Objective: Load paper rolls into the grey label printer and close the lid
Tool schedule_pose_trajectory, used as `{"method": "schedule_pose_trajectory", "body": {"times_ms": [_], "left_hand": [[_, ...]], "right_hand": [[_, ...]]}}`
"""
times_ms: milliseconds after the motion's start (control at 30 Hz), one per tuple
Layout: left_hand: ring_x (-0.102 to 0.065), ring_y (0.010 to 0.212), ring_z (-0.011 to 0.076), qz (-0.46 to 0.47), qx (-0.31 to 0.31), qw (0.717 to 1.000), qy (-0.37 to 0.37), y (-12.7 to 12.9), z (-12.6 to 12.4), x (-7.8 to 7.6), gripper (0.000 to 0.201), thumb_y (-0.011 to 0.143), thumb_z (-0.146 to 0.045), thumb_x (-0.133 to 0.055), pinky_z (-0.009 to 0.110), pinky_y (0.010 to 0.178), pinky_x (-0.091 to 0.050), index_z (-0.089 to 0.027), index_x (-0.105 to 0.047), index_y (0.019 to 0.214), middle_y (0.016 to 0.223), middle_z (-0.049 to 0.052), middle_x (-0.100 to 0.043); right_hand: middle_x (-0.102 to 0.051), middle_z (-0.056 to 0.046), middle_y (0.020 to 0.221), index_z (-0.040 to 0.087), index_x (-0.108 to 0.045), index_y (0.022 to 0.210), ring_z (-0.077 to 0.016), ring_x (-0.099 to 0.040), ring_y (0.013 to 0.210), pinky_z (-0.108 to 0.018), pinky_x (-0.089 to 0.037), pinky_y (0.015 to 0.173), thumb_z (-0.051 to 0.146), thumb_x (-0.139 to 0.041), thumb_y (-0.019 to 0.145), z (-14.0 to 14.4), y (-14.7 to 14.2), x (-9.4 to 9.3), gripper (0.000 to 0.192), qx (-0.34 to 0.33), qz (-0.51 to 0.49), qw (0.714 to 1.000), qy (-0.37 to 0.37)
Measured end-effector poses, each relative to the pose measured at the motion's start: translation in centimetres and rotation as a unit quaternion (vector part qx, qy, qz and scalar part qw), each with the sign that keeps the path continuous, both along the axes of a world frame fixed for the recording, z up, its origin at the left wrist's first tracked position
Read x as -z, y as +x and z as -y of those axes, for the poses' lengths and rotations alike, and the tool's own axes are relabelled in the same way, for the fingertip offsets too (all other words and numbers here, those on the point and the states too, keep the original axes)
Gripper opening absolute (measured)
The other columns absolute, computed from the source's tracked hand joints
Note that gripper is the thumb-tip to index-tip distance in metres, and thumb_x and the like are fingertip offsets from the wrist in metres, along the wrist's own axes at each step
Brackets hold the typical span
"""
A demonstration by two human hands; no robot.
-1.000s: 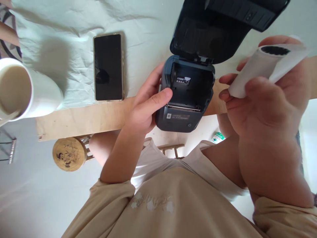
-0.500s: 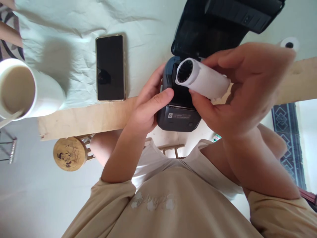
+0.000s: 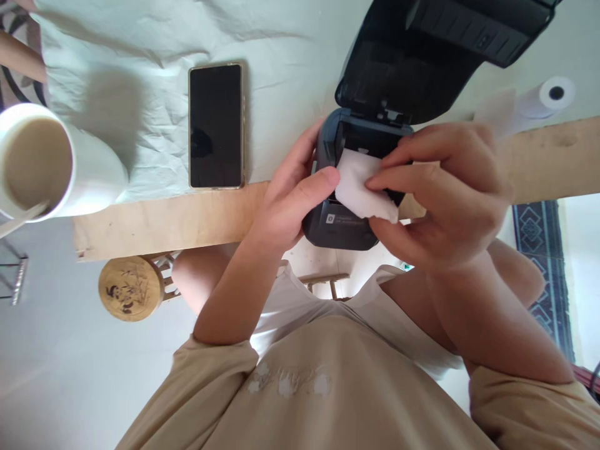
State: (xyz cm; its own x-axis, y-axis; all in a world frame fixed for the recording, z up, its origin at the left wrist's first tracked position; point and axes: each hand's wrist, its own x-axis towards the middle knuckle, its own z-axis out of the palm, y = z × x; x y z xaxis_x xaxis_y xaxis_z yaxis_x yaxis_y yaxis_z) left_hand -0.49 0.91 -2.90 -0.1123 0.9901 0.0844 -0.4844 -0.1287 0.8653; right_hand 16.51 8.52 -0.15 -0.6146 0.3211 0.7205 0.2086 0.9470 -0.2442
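Observation:
A small dark label printer [image 3: 338,228] stands at the table's near edge with its lid [image 3: 435,56] swung open. My left hand [image 3: 293,194] grips the printer's left side, thumb on its front lip. My right hand [image 3: 440,194] pinches a white paper roll [image 3: 359,184] that sits low in the printer's open bay, its loose end hanging over the front. A second white paper roll [image 3: 546,100] lies on the table at the right.
A black phone [image 3: 216,125] lies face up on the pale cloth [image 3: 140,37]. A white cup [image 3: 56,165] with a beige drink stands at the left. The bare wooden table edge [image 3: 164,219] runs below them. A round wooden stool [image 3: 131,289] stands under it.
My right hand carried the paper roll from up at the right down into the printer's bay. The left hand stayed on the printer.

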Motion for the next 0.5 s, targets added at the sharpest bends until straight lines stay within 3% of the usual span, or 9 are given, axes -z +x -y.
{"method": "schedule_pose_trajectory", "body": {"times_ms": [133, 233, 333, 500], "left_hand": [[-0.051, 0.135, 0.0241, -0.058, -0.001, 0.998, 0.017, -0.4, 0.0, 0.9, 0.057, 0.078, -0.036, -0.073, 0.032, 0.110, -0.046, -0.027, -0.054, 0.131, 0.139, 0.002, -0.056], [-0.050, 0.136, 0.0263, -0.088, 0.008, 0.996, 0.029, -0.7, -0.1, 1.5, 0.065, 0.075, -0.033, -0.076, 0.039, 0.113, -0.045, -0.028, -0.050, 0.134, 0.142, 0.004, -0.052], [-0.054, 0.130, 0.0276, -0.109, 0.012, 0.993, 0.051, -1.1, -0.4, 2.3, 0.074, 0.071, -0.034, -0.079, 0.043, 0.108, -0.048, -0.028, -0.046, 0.137, 0.140, 0.006, -0.053], [-0.053, 0.130, 0.0279, -0.106, -0.002, 0.994, 0.041, -0.9, -0.4, 2.0, 0.069, 0.071, -0.038, -0.077, 0.044, 0.110, -0.047, -0.026, -0.050, 0.133, 0.136, 0.006, -0.056]], "right_hand": [[-0.063, -0.006, 0.093, 0.017, -0.064, 0.096, -0.0216, -0.059, 0.102, -0.040, -0.053, 0.088, 0.041, -0.056, 0.084, 0.5, 0.1, 0.5, 0.028, -0.041, -0.011, 0.999, -0.024], [-0.060, -0.006, 0.094, 0.019, -0.062, 0.095, -0.0192, -0.058, 0.102, -0.040, -0.051, 0.092, 0.045, -0.045, 0.092, 1.1, 0.0, 0.6, 0.031, 0.003, -0.047, 0.995, -0.085], [-0.052, -0.009, 0.108, 0.018, -0.057, 0.104, -0.0195, -0.055, 0.108, -0.042, -0.050, 0.097, 0.041, -0.059, 0.087, 1.6, 0.0, 0.4, 0.029, 0.068, -0.027, 0.988, -0.136], [-0.038, -0.012, 0.127, 0.021, -0.045, 0.120, -0.0223, -0.044, 0.127, -0.041, -0.054, 0.097, 0.042, -0.067, 0.079, 1.7, 0.3, 0.7, 0.051, 0.021, 0.033, 0.975, -0.217]]}}
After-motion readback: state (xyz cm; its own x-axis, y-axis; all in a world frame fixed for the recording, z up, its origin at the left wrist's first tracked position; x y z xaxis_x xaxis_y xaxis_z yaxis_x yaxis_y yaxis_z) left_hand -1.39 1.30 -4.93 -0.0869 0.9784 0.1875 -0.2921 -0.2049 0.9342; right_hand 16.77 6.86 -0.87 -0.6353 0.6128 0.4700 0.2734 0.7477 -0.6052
